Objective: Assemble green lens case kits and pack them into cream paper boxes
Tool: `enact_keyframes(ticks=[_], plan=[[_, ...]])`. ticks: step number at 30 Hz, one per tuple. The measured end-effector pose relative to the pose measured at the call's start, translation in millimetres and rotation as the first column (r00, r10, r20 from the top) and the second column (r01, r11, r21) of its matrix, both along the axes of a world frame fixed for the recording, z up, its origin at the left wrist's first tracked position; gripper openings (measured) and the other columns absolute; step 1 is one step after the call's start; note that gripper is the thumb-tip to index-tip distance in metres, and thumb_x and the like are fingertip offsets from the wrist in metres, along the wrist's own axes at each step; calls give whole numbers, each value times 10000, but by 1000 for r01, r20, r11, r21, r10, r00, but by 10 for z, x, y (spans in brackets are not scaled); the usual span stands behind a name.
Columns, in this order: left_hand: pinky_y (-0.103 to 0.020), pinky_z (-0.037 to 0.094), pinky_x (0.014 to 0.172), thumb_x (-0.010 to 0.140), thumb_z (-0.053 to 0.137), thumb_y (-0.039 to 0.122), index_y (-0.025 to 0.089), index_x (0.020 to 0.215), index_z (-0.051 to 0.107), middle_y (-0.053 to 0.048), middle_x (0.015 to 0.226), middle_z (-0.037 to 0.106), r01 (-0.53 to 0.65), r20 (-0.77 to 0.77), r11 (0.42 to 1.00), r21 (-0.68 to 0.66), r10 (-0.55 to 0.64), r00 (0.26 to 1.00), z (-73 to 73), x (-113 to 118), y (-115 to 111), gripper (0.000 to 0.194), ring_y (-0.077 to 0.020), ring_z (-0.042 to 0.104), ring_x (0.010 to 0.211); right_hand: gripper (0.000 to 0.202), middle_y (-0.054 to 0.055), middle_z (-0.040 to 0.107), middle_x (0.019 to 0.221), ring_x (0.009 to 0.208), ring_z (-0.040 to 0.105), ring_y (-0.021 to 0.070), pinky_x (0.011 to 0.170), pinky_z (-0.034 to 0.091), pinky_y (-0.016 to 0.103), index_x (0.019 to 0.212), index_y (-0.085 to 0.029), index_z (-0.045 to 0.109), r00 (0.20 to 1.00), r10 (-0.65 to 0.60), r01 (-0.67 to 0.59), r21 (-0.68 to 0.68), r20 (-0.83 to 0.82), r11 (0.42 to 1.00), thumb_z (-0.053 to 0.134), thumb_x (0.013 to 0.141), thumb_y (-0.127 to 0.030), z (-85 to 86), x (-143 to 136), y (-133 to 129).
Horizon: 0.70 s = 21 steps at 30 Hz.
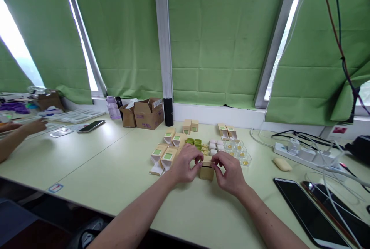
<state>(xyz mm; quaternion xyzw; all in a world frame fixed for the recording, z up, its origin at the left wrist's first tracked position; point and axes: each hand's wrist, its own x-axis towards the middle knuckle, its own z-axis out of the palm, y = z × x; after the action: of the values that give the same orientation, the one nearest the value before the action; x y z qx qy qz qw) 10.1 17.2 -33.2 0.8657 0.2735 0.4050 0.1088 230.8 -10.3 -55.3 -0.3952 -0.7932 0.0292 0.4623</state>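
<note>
A small brown cardboard box [206,173] stands upright on the table in front of me, with a dark gap under its top flap. My left hand [186,164] pinches the flap's left side with thumb and fingers. On the opposite side, my right hand [229,172] is closed on the flap's right edge. Just left lie several flattened cartons [170,156] with green labels. Behind my hands are green cups [197,142], small yellowish pieces [204,148], white and pale pink blocks [220,147], and clear holders [245,161] with gold centres.
Two closed boxes [194,126] and two more unfolded cartons [231,132] sit farther back. Phones [308,210], cables and a power strip [306,156] occupy the right. A black cylinder [168,112] and a larger carton [148,114] stand behind. Another person's hand [34,126] is far left.
</note>
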Motion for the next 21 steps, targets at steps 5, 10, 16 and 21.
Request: enact_keyframes(ticks=[5,10,16,21], plan=[[-432,428,854,851,631,228,232,875,650,-39,734,628,10,-12,1000,-6,-10,1000,1,3,-5,30,-233,554,736,125,29,630,785,714,576,206,638,394,320,845,-250,572,1000,9,-10,37,19,999,582,847,-125,6,-7,-12],[-432,427,848,816,636,202,235,855,643,-29,719,622,16,-20,1000,-11,-16,1000,-9,5,-2,52,-226,546,709,150,29,643,778,706,582,206,631,391,317,827,-250,580,1000,19,-19,36,24,999,587,816,-100,9,-10,-18],[-439,425,847,792,642,198,238,817,645,-27,703,615,30,-10,1000,-9,-30,999,-30,6,15,47,-227,544,701,149,32,641,771,703,579,207,625,381,318,816,-248,592,999,35,-36,34,33,999,590,802,-100,4,3,-14],[-441,416,834,785,636,174,242,780,627,-24,691,615,36,-27,999,10,-36,999,-28,5,19,69,-223,540,686,160,20,635,748,685,577,199,619,377,309,807,-246,591,998,61,-62,38,25,997,599,798,-86,-11,16,2]])
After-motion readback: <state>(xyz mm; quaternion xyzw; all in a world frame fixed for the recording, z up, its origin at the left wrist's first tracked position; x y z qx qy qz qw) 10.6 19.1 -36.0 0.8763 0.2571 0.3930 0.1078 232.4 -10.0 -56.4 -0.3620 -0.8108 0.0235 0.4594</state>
